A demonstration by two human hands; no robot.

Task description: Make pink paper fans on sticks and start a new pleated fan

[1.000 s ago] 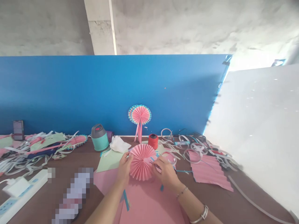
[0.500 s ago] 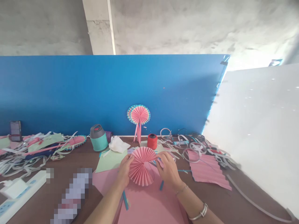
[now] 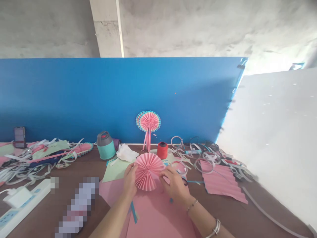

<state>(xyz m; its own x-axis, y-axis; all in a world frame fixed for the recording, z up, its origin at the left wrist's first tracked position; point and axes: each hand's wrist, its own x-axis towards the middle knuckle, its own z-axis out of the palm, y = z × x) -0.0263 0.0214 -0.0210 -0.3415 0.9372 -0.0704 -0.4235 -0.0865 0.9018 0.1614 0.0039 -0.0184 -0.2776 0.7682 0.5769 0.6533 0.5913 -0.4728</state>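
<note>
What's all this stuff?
held fan: one, pink, centre
upright fan: one, mostly pink, back
board: one, blue, behind
tub: one, teal-grey, back
spool: one, red, back
tissue: one, white, back
flat papers: several, pink-green, centre
wavy sheet: one, pink, right
rings: several, pale, right
strips: many, pale, left
phone: one, dark, left
power strip: one, white, left
blurred thing: one, greyish, left
table: one, brown, beneath
left hand: one, bare, holding fan
right hand: one, bare, fan's edge

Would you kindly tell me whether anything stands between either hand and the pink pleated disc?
Nothing visible does: the left hand holds the pink pleated disc by its left edge, and the right hand meets its right edge. The red cylinder stands beyond it.
</note>
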